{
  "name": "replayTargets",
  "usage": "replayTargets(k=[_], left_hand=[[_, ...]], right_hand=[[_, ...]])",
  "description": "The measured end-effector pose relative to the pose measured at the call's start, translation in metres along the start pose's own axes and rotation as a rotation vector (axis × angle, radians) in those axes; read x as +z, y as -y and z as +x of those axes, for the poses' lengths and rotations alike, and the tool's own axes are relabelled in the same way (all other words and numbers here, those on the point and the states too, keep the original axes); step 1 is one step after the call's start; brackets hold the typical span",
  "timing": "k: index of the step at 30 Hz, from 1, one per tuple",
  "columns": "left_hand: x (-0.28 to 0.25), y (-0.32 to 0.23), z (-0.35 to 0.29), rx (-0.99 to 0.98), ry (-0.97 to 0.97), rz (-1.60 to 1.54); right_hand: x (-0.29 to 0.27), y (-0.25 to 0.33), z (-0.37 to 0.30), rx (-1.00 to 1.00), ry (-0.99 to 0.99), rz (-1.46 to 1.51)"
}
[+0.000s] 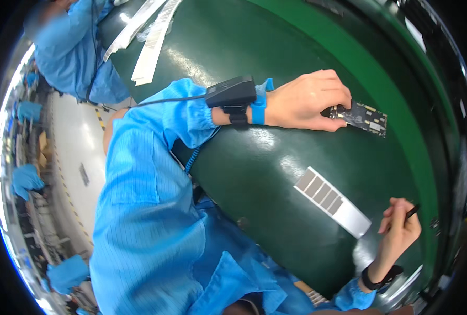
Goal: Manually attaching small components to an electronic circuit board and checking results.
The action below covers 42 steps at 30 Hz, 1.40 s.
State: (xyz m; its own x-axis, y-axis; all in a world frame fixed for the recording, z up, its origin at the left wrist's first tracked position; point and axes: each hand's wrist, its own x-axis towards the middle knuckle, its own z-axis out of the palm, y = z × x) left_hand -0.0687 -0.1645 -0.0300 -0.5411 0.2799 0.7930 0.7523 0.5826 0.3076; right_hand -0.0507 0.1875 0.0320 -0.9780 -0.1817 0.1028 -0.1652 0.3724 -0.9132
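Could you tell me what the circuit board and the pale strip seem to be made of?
The circuit board: probably rigid laminate, dark and slightly glossy, carrying small metallic-looking parts. The pale strip: perhaps coated paper or plastic film, since it looks thin and smooth.

Green tabletop (pixel 343 157) leaves passage between circuit board (pixel 368 119) and white strip (pixel 332 202).
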Motion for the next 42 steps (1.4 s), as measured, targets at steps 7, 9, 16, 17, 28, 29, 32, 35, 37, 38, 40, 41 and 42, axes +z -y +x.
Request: replayTargets(k=[7, 9, 16, 17, 28, 29, 32, 35, 37, 38, 40, 41, 42], left_hand=[[0.008, -0.007, -0.006, 0.090, 0.147, 0.001], [0.012, -0.010, -0.007, 0.101, 0.180, 0.008], [0.021, -0.030, -0.001, 0.005, 0.315, 0.081], [0.024, -0.032, -0.001, -0.009, 0.325, 0.086], [0.057, -0.052, 0.003, 0.055, 0.255, 0.054], [0.060, -0.054, 0.004, 0.068, 0.214, 0.053], [0.038, -0.091, -0.011, 0.105, 0.363, -0.045], [0.036, -0.136, -0.039, 0.162, 0.411, 0.011], [0.034, -0.135, -0.039, 0.146, 0.493, -0.013], [0.035, -0.135, -0.040, 0.146, 0.499, -0.024], [0.040, -0.135, -0.037, 0.074, 0.490, -0.020], [0.041, -0.133, -0.036, 0.076, 0.485, -0.028], [0.039, -0.132, -0.034, 0.081, 0.507, 0.007]], right_hand=[[0.006, -0.022, 0.004, 0.069, 0.086, 0.302], [0.005, -0.023, -0.002, 0.073, 0.323, 0.435], [0.044, -0.023, -0.027, 0.057, 0.153, 0.266], [0.044, -0.023, -0.028, 0.053, 0.152, 0.291], [0.034, -0.027, -0.032, 0.011, 0.226, 0.225], [0.032, -0.031, -0.031, -0.041, 0.232, 0.210], [0.034, -0.044, -0.028, 0.005, 0.243, 0.253], [0.034, -0.034, -0.034, 0.067, 0.239, 0.266], [0.032, -0.034, -0.037, 0.089, 0.226, 0.252], [0.032, -0.034, -0.038, 0.102, 0.219, 0.243], [0.031, -0.032, -0.036, 0.112, 0.207, 0.223], [0.033, -0.033, -0.034, 0.112, 0.201, 0.252], [0.034, -0.033, -0.034, 0.109, 0.199, 0.279]])
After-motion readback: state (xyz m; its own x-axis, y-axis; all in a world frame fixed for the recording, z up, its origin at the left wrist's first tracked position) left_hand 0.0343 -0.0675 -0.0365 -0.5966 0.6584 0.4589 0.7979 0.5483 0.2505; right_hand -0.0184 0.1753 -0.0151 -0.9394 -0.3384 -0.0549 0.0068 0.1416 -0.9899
